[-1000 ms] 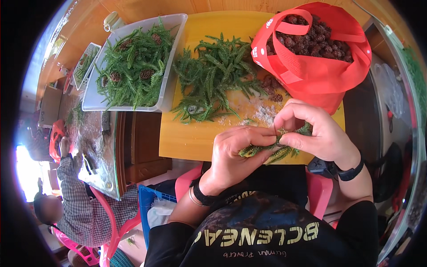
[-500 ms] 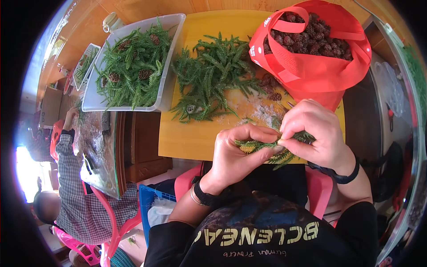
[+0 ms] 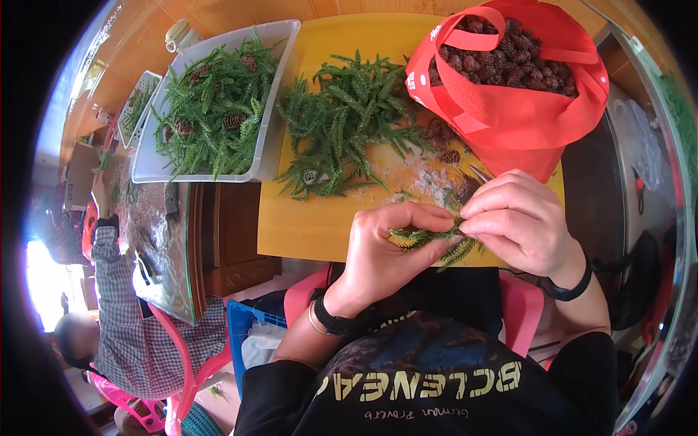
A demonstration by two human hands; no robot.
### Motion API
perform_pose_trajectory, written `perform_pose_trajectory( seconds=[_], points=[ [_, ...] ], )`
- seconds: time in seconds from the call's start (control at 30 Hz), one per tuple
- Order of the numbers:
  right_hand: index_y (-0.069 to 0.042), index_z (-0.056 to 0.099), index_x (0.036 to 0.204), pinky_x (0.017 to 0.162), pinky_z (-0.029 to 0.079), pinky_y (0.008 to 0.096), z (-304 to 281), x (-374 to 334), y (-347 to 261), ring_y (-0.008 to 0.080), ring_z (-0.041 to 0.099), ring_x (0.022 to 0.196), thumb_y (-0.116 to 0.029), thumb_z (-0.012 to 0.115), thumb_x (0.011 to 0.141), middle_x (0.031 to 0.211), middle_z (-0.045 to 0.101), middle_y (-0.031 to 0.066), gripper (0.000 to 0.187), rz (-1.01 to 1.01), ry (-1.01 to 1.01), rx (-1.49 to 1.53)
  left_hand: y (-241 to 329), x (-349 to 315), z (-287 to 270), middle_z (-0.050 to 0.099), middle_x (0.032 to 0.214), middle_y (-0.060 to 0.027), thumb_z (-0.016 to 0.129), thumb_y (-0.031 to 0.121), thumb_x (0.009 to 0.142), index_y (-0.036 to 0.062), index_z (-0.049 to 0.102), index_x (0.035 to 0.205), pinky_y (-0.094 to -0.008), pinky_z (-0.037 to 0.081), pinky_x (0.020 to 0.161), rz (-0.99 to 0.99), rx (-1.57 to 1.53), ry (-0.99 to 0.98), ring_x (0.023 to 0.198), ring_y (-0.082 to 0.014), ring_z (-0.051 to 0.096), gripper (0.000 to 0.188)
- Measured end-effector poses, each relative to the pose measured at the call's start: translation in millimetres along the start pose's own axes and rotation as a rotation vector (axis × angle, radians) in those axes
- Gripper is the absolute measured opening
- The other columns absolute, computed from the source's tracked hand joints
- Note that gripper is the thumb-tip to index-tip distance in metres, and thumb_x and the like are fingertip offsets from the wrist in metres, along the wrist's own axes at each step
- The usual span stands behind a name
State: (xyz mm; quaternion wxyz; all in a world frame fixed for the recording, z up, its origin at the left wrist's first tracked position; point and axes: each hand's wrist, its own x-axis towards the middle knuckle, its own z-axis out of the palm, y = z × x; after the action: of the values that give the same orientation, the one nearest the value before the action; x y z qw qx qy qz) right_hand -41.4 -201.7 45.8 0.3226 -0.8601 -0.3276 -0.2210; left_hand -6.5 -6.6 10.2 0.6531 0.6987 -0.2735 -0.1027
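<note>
My left hand (image 3: pixel 385 243) pinches a small green artificial pine sprig (image 3: pixel 459 252) between thumb and fingers, over the near edge of the yellow table (image 3: pixel 320 236). Thumb and fingertips of my right hand (image 3: pixel 520 221) close on the sprig's upper end, right beside the left fingertips. The exact spot between the fingertips is hidden. Beyond my hands, a heap of green pine sprigs (image 3: pixel 352 123) lies on the tabletop. A brown pine cone (image 3: pixel 449 156) rests at its right, next to grey-white crumbs (image 3: pixel 430 185).
A red bag (image 3: pixel 523 145) full of pine cones (image 3: pixel 509 62) stands at the back right. To the left, a translucent bin (image 3: pixel 270 138) holds sprigs and several cones. A person in a checked sleeve (image 3: pixel 109 269) works at another table (image 3: pixel 156 240) farther left.
My right hand has turned slightly and its fingers now sit higher on the sprig. Less greenery shows under that palm. My left hand stays almost in place. The other person's hand has shifted.
</note>
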Motion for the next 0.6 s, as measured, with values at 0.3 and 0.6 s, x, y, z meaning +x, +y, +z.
perform_pose_trajectory(
  seconds=[0.3,0.6],
  points=[
    [-0.004,0.065,0.080,0.060,0.045,0.0307,4,-5,-1,0.0210,0.059,0.068,0.002,0.069,0.065,0.075,0.061,0.0065,0.016,0.189,-0.008,0.151,2,0,1,0.067,0.086,-0.0103,0.073,-0.003,0.066,-0.0013,0.065,0.078,-0.0260,0.050,0.075,-0.030,0.023,-0.045,0.081,-0.0140,0.064,0.015],
    [-0.003,0.065,0.087,0.073,0.044,0.0322,-2,-12,-4,0.0232,0.059,0.078,-0.002,0.068,0.070,0.084,0.061,0.0082,0.017,0.292,-0.128,0.036,-5,1,9,0.068,0.086,-0.0092,0.075,-0.002,0.065,-0.0001,0.066,0.077,-0.0258,0.050,0.075,-0.006,0.138,-0.001,0.081,-0.0140,0.064,0.015]
  ],
)
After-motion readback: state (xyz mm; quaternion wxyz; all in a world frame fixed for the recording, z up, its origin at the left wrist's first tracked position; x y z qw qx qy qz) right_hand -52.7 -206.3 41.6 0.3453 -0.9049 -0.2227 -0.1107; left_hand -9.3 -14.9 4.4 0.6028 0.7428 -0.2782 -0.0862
